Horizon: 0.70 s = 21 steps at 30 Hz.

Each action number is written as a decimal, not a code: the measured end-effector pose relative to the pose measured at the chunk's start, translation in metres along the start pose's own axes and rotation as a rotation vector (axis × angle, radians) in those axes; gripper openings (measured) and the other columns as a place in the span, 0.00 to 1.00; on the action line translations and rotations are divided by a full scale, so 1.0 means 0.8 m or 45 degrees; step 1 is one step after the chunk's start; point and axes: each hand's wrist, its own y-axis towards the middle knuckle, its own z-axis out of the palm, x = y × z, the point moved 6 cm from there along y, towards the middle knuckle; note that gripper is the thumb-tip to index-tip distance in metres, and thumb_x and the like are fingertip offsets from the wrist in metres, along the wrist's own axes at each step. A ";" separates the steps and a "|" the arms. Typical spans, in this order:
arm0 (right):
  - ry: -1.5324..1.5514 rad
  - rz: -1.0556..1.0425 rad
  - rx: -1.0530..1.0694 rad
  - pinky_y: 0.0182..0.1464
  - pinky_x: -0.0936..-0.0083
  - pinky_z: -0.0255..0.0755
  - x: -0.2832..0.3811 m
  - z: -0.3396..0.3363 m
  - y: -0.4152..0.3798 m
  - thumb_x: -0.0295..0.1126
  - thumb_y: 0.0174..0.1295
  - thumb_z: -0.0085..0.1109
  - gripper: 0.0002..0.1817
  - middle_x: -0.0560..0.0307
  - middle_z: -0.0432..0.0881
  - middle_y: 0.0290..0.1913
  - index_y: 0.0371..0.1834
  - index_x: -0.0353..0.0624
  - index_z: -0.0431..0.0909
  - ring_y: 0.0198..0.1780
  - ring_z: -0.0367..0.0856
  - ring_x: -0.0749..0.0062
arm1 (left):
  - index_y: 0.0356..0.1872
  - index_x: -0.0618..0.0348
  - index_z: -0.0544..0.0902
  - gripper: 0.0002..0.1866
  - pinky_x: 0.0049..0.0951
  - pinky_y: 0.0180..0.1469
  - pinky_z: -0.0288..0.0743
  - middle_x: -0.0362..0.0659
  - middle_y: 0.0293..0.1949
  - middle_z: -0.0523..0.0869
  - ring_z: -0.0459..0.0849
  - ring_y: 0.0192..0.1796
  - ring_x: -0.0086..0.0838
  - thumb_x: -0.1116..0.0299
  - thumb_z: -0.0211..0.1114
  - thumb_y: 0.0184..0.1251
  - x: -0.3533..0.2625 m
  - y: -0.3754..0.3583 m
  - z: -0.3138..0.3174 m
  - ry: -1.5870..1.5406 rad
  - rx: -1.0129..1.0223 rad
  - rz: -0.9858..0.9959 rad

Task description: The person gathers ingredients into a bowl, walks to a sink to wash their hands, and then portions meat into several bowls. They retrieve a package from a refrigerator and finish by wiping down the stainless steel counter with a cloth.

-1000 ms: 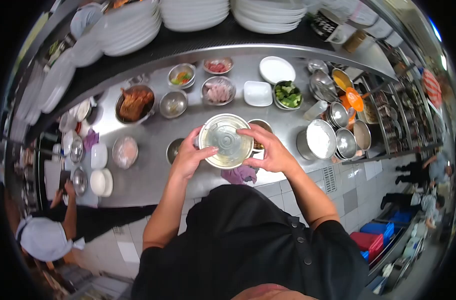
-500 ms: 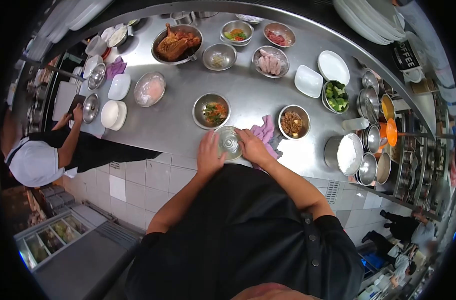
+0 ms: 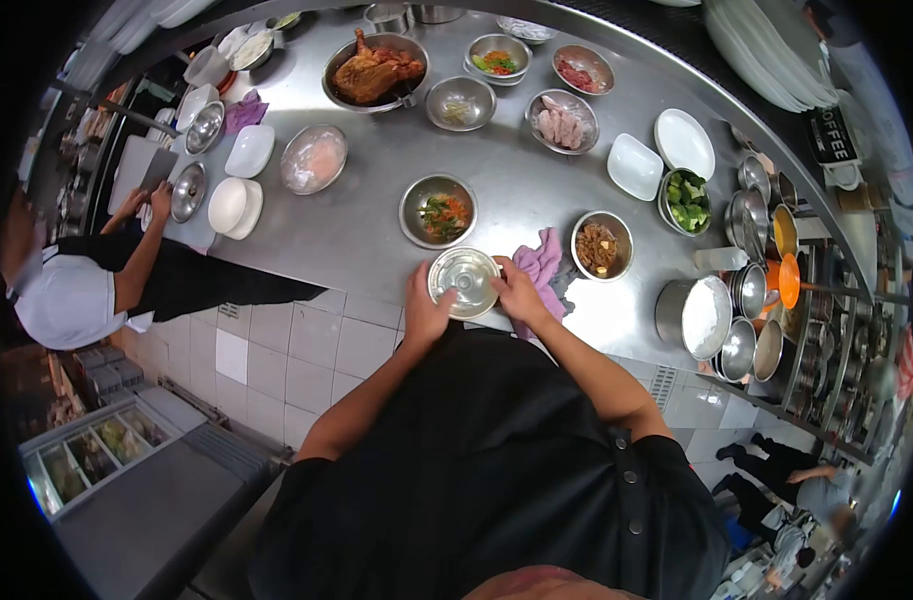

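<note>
A clear glass bowl (image 3: 463,283) is held at the front edge of the steel table. My left hand (image 3: 427,306) grips its left side, and my right hand (image 3: 518,292) grips its right side with the thumb at the rim. Just behind it stands a metal bowl of chopped green and orange vegetables (image 3: 438,212). To the right of my right hand lies a crumpled purple cloth (image 3: 540,268), and beyond that is a metal bowl of brown food (image 3: 601,246).
Bowls of roast meat (image 3: 374,72), pale meat (image 3: 561,122) and green vegetables (image 3: 686,200) stand farther back. A large pot (image 3: 693,318) is at the right. At the left a co-worker (image 3: 71,295) in a white cap handles a dark blade (image 3: 156,166). A shelf overhangs the back.
The glass bowl now appears lifted and tilted, with both hands closed on its sides instead of spread around it. The table's contents have shifted slightly in view. The co-worker's hands have moved a little.
</note>
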 end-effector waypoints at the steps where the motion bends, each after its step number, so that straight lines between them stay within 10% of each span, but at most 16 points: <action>1: 0.153 0.097 0.044 0.46 0.65 0.80 -0.006 0.002 -0.003 0.29 0.71 0.58 0.20 0.43 0.87 0.44 0.65 0.40 0.72 0.45 0.88 0.60 | 0.69 0.66 0.71 0.34 0.45 0.71 0.69 0.58 0.66 0.77 0.77 0.68 0.46 0.62 0.72 0.65 0.032 0.005 0.011 -0.346 0.036 -0.344; 3: 0.071 0.046 -0.007 0.46 0.71 0.79 -0.009 -0.004 -0.008 0.30 0.71 0.60 0.23 0.51 0.85 0.40 0.69 0.40 0.71 0.41 0.84 0.68 | 0.70 0.66 0.71 0.30 0.35 0.64 0.76 0.53 0.60 0.84 0.83 0.62 0.39 0.66 0.68 0.71 0.033 0.012 0.018 -0.685 0.197 -0.274; 5: 0.264 0.097 -0.060 0.57 0.62 0.76 0.068 -0.052 -0.034 0.36 0.66 0.67 0.29 0.42 0.84 0.54 0.70 0.43 0.72 0.53 0.85 0.54 | 0.70 0.63 0.71 0.28 0.35 0.59 0.82 0.50 0.60 0.83 0.85 0.61 0.36 0.67 0.65 0.73 -0.011 0.023 0.004 -1.016 0.294 -0.484; 7: 0.037 -0.586 -0.159 0.67 0.57 0.70 0.165 -0.106 -0.063 0.39 0.56 0.77 0.41 0.42 0.76 0.67 0.74 0.47 0.70 0.67 0.76 0.48 | 0.70 0.62 0.72 0.27 0.36 0.55 0.86 0.49 0.60 0.83 0.86 0.59 0.35 0.66 0.64 0.74 -0.092 0.051 -0.021 -1.158 0.414 -0.657; 10: -0.383 -0.672 -0.157 0.73 0.54 0.64 0.255 -0.163 -0.102 0.38 0.46 0.84 0.46 0.41 0.69 0.74 0.71 0.47 0.71 0.75 0.68 0.48 | 0.73 0.60 0.69 0.29 0.40 0.48 0.89 0.49 0.59 0.84 0.88 0.55 0.36 0.55 0.60 0.78 -0.194 0.079 -0.028 -1.169 0.735 -0.416; 15: -0.145 -0.754 -0.791 0.71 0.56 0.65 0.316 -0.290 -0.161 0.38 0.34 0.88 0.45 0.42 0.73 0.66 0.59 0.45 0.72 0.70 0.71 0.48 | 0.80 0.58 0.58 0.44 0.38 0.53 0.85 0.50 0.74 0.70 0.85 0.59 0.37 0.32 0.46 0.78 -0.389 0.093 -0.039 -1.205 1.106 0.049; 21: 0.099 -0.825 -1.576 0.61 0.64 0.77 0.349 -0.439 -0.229 0.33 0.42 0.85 0.43 0.48 0.75 0.59 0.63 0.42 0.69 0.60 0.79 0.60 | 0.82 0.54 0.55 0.44 0.34 0.55 0.80 0.51 0.76 0.65 0.84 0.60 0.36 0.36 0.55 0.77 -0.433 0.081 -0.018 -0.906 1.085 0.381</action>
